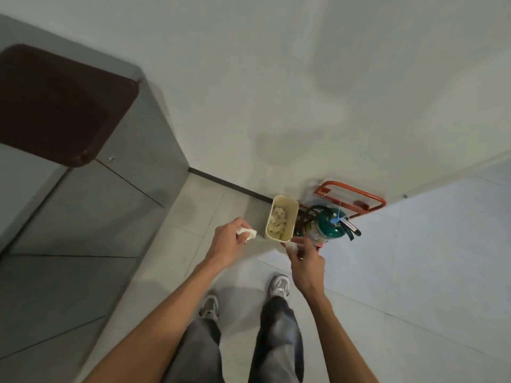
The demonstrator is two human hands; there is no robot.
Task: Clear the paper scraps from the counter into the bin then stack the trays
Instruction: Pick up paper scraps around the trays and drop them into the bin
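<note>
Cream plastic, the bin point(292, 210) stands on the floor tiles against the wall, just beside a green fire extinguisher point(329, 227), with crumpled paper point(277, 220) lying inside it. The left hand point(230, 241) curls its fingers round a white paper scrap point(248, 233), held near the bin's left side. The right hand point(305, 261) pinches a smaller scrap point(291, 245) between thumb and fingertips at the bin's near rim. A dark brown tray point(55, 106) lies on the grey counter point(156, 139) at the left, well apart from the bin.
</note>
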